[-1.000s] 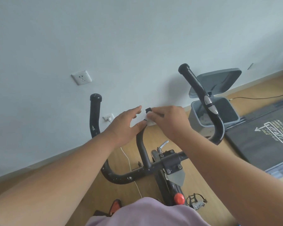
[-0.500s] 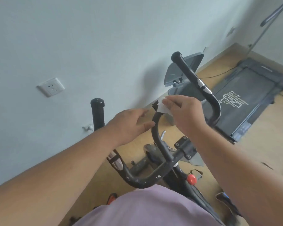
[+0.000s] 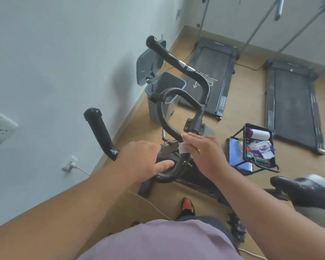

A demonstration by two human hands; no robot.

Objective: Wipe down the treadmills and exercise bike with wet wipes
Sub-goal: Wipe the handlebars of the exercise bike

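Note:
The exercise bike's black handlebar [image 3: 163, 113] loops up in the middle of the view, with grips at left and top. My right hand [image 3: 204, 152] wraps a white wet wipe [image 3: 183, 148] round the inner bar low on the loop. My left hand [image 3: 144, 162] rests on the bar's lower bend, thumb stretched along it, fingers loose. The bike's saddle [image 3: 304, 190] shows at the right edge. Two flat treadmills [image 3: 212, 72] [image 3: 293, 107] lie on the wooden floor beyond.
A grey bin [image 3: 163, 94] with its lid up stands by the wall behind the handlebar. A black wire basket [image 3: 257, 147] of packets and a roll sits on the floor to the right. A cord runs from a wall plug [image 3: 69, 164].
My right hand has slid the wipe from the top of the inner bar down to its lower part. My left hand dropped to the bottom bend. The view swung right and down.

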